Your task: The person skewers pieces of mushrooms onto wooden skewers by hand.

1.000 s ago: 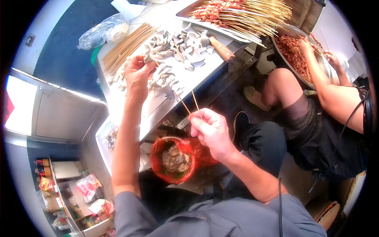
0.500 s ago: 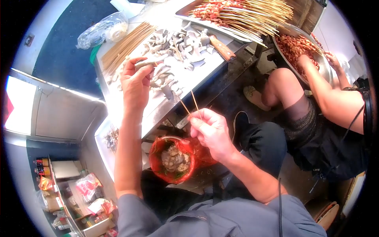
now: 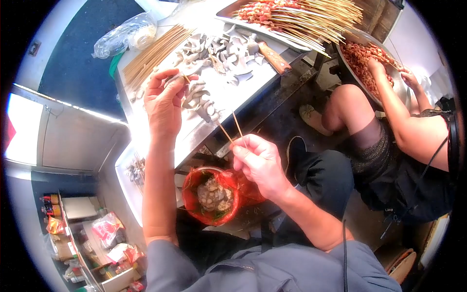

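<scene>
Two thin bamboo skewers (image 3: 224, 132) stick up from my right hand (image 3: 260, 163), which is closed around their lower ends. Grey oyster mushroom pieces (image 3: 198, 101) are threaded along the skewers' upper part, over the table's front edge. My left hand (image 3: 164, 104) pinches another grey mushroom piece at the skewer tip; the fingers partly hide it. Behind lies a loose pile of torn oyster mushrooms (image 3: 238, 61) on the white table (image 3: 243, 92), with a bundle of bare skewers (image 3: 155, 56) to its left.
A wooden-handled tool (image 3: 275, 58) lies by the pile. Meat skewers (image 3: 292, 17) fill a tray behind. At right, a person's hands work in a basin of meat (image 3: 362, 63). A red-lined bucket (image 3: 194, 197) stands below my hands; a plastic bag (image 3: 119, 39) lies far left.
The mushroom piece in my left fingers stretched out lengthwise before and now looks bunched at the skewer tip. My right hand has barely moved. The other person's hands shifted slightly in the basin.
</scene>
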Motion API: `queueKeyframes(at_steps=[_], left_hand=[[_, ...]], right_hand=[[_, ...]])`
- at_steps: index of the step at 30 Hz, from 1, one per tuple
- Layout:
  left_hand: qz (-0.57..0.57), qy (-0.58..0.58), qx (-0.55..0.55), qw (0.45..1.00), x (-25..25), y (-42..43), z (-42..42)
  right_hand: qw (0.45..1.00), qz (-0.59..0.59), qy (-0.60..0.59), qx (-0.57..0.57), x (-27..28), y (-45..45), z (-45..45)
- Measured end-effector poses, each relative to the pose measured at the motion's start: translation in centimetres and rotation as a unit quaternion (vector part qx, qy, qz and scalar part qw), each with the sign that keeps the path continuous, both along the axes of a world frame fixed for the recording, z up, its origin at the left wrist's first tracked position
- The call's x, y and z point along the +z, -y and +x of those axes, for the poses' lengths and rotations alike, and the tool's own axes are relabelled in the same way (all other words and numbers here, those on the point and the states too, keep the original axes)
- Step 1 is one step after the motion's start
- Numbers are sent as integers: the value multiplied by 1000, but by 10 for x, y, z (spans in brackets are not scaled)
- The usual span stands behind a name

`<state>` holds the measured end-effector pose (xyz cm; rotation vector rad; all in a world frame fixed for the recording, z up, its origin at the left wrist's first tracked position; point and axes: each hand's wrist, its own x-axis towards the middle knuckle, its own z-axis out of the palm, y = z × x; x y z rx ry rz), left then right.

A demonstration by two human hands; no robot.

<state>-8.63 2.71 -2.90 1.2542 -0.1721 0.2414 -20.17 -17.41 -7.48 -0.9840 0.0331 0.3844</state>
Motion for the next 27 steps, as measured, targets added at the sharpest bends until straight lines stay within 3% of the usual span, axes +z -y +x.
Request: queueKeyframes(at_steps=[8, 14, 16, 27], left_hand=[[-41, -8, -18, 999, -5, -14, 1], [-91, -84, 45, 991, -4, -15, 0], [-165, -118, 28, 979, -4, -17, 1], [-141, -68, 33, 987, -4, -14, -5]], right_hand=[[1000, -2, 6, 16, -1, 1, 0], [999, -20, 22, 26, -3, 0, -1], [999, -24, 29, 25, -3, 0, -1], [999, -22, 29, 26, -4, 0, -2]])
